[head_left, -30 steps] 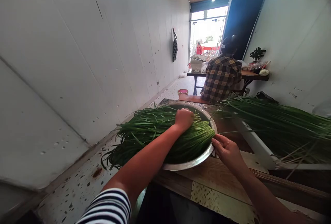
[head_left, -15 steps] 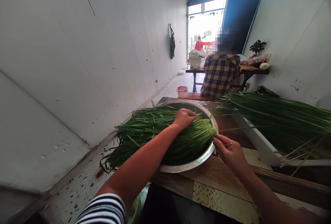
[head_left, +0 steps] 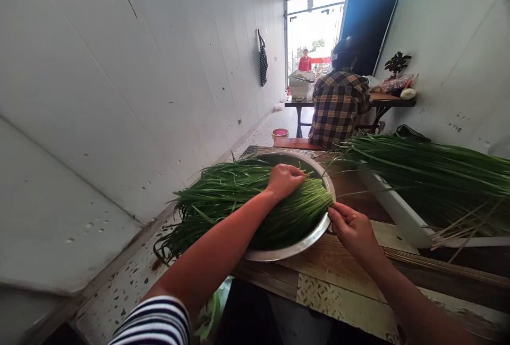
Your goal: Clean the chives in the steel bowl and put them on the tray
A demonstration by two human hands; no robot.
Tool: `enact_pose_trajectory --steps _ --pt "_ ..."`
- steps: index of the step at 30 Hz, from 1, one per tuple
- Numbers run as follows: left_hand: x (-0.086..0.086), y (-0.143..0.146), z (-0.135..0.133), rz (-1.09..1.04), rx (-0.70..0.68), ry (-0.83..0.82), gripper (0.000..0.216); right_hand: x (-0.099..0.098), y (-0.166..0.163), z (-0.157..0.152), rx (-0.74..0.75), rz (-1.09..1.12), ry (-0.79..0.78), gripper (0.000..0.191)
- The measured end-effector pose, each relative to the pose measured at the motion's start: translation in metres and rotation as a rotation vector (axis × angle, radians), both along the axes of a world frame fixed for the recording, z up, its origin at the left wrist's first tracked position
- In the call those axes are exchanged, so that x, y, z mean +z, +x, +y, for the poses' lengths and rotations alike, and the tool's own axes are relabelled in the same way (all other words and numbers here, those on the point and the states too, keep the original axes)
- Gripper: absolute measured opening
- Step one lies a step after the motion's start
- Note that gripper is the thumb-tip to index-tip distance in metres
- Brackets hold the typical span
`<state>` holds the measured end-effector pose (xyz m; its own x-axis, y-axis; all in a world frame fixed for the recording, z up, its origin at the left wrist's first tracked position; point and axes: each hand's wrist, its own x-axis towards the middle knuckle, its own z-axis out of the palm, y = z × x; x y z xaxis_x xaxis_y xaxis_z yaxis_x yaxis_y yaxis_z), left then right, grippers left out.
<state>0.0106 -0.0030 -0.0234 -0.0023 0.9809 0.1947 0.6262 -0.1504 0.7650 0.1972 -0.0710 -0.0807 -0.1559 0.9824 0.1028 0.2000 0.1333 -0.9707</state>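
Note:
A wide metal basin (head_left: 297, 249) holds a thick bunch of garlic chives (head_left: 223, 191), their pale cut ends to the right and the green leaves hanging over its left side. My left hand (head_left: 285, 180) lies across the bunch, fingers pinched on a few stems near the far rim. At the right rim, my right hand (head_left: 353, 228) is closed, thumb and index finger pinching at the chive stem ends. Its fingertips partly hide what they grip.
The basin stands on a patchwork wooden table (head_left: 338, 281). More long chives (head_left: 430, 170) lie to the right in a white box (head_left: 398, 207). Further off, a person in a plaid shirt (head_left: 337, 111) sits at another table. A white wall (head_left: 159, 69) runs along the left.
The whole view has shifted slightly as my head moved. Both hands keep nearly the same places on the bunch. The person outside in red has turned a little.

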Motion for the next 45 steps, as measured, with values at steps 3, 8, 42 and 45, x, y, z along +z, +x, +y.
enact_pose_trajectory --steps 3,8,42,45 --pt "0.0 0.0 0.001 0.013 0.022 -0.01 0.021 -0.001 0.0 0.0 0.012 -0.002 0.001 0.045" --pt "0.0 0.0 0.002 0.005 0.055 -0.029 0.022 -0.002 0.002 0.0 0.005 -0.016 -0.014 0.045" --pt "-0.002 0.002 0.001 0.003 0.07 -0.019 0.022 -0.01 0.003 0.005 0.054 0.058 -0.018 0.041" --pt "-0.002 0.002 0.001 0.004 0.077 -0.026 0.022 -0.009 0.004 0.004 0.055 0.055 -0.023 0.041"
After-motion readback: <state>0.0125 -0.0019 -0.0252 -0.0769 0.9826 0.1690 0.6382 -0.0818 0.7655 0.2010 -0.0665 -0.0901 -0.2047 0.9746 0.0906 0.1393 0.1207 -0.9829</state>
